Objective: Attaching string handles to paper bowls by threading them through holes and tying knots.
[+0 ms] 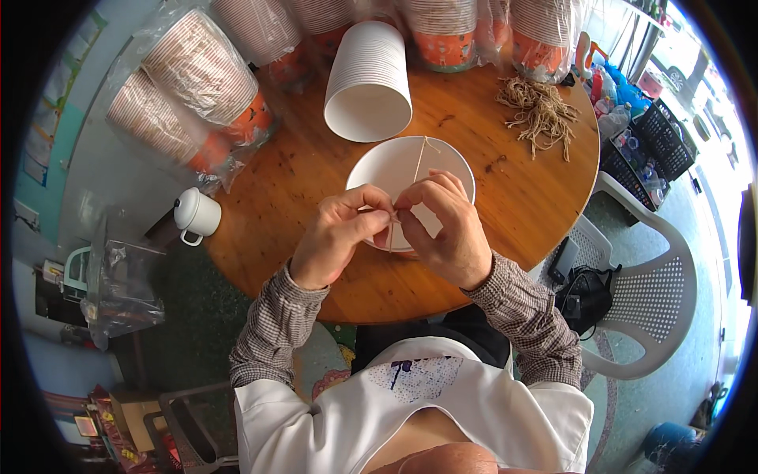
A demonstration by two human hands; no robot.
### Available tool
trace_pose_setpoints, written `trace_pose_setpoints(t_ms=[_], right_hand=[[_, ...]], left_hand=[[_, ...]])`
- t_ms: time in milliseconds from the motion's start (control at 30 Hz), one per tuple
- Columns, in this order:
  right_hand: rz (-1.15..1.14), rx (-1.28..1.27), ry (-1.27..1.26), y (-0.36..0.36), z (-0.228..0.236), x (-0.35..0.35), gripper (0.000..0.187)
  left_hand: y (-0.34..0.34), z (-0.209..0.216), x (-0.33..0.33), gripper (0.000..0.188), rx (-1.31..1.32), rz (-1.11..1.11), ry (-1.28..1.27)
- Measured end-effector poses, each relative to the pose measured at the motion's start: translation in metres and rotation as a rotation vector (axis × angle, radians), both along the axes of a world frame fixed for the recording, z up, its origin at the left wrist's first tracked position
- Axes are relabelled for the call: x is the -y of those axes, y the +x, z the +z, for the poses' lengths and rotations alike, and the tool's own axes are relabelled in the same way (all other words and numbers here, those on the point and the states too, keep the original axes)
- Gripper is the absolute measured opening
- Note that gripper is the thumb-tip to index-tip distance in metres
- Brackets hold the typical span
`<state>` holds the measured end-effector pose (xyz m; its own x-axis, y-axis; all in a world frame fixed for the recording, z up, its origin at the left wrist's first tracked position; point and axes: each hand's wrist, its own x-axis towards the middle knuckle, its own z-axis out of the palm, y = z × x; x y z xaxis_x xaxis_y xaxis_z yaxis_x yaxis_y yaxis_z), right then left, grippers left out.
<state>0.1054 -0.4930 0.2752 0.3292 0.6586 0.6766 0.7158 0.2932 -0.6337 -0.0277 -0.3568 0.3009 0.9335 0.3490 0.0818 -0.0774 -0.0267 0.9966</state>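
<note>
- Left hand (335, 237) and right hand (458, 229): fingers (371, 225) pinched on the twine (421, 160), both equally near.
- The twine's length runs from the white paper bucket's (367, 175) far rim nearward to the pinch.
- Bucket stands mouth-up on the counter (292, 221).

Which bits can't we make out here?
- String between left hand and right hand: knot or loop, unclear; fingertips cover it in the head view.
- Tub: most of its outside, hidden in the head view by its own rim and the hands.
- Far bagged tubs: far ends cut off by the head view's upper edge.
- Strand pile: count unclear in the head view; strands tangled, too fine.
</note>
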Motion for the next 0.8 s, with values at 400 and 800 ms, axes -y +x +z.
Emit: trace_pose_setpoints(t_ms=[400,800], right_hand=[[0.035,-0.009,0.059,0.001,0.002,0.003,0.026],[0.06,-0.109,0.034,0.005,0.002,0.003,0.009]], left_hand=[[0.001,0.003,-0.005,0.018,-0.075,-0.068,-0.463],[-0.001,0.001,0.009,0.009,-0.064,0.015,-0.012]])
